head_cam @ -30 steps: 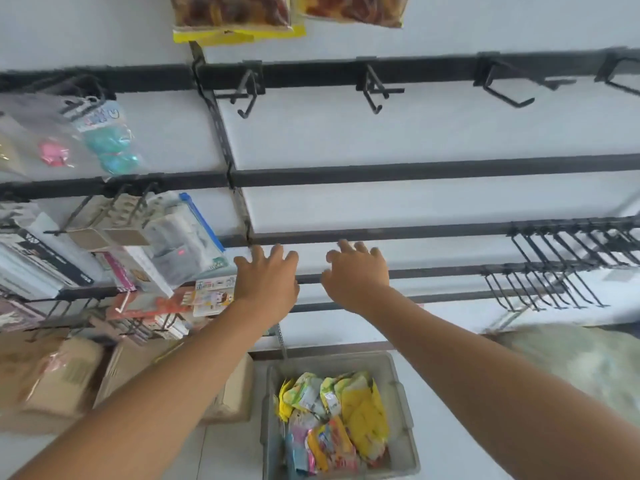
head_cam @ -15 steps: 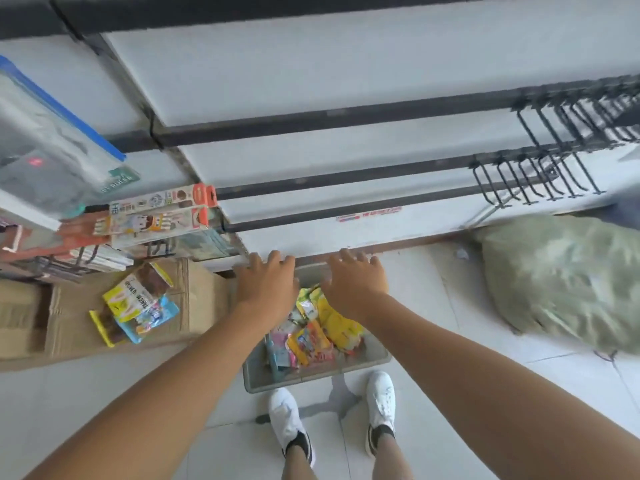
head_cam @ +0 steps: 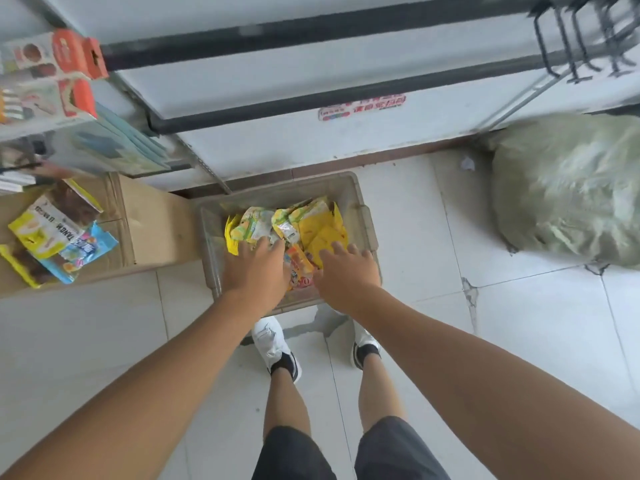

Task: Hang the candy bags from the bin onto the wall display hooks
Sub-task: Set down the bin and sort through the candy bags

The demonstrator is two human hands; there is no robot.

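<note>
A: where are the candy bags (head_cam: 311,225)?
B: all in the bin (head_cam: 365,220). Loose heap, mostly yellow and green packs, some orange and red ones at the near end.
A: and the bin?
B: grey plastic crate on the tiled floor (head_cam: 519,341), far edge against the foot of the wall, just beside a cardboard box (head_cam: 156,230) on its left.
A: left hand (head_cam: 258,270)?
B: palm down over the near-left part of the heap. Fingers (head_cam: 266,245) straight and slightly spread, tips on or just above the green packs. Can't tell whether they touch. Nothing pinched.
A: right hand (head_cam: 346,273)?
B: same pose over the near-right side, by the bin's right wall. Fingers (head_cam: 337,249) straight, a little apart, tips at the yellow packs. No grip visible, contact unclear.
A: hooks?
B: wall display hooks (head_cam: 568,46) are up at top right, a cluster of black prongs on the black rails (head_cam: 311,95). Blurred. Well apart from both hands.
A: anything else in view?
B: boxed goods (head_cam: 52,81) hanging on the rails at upper left. A few snack packs (head_cam: 59,233) lie on top of the cardboard box. Big green sack (head_cam: 568,192) on the floor to the right. Person's white shoes (head_cam: 270,341) right behind the bin, toes near its front wall.
</note>
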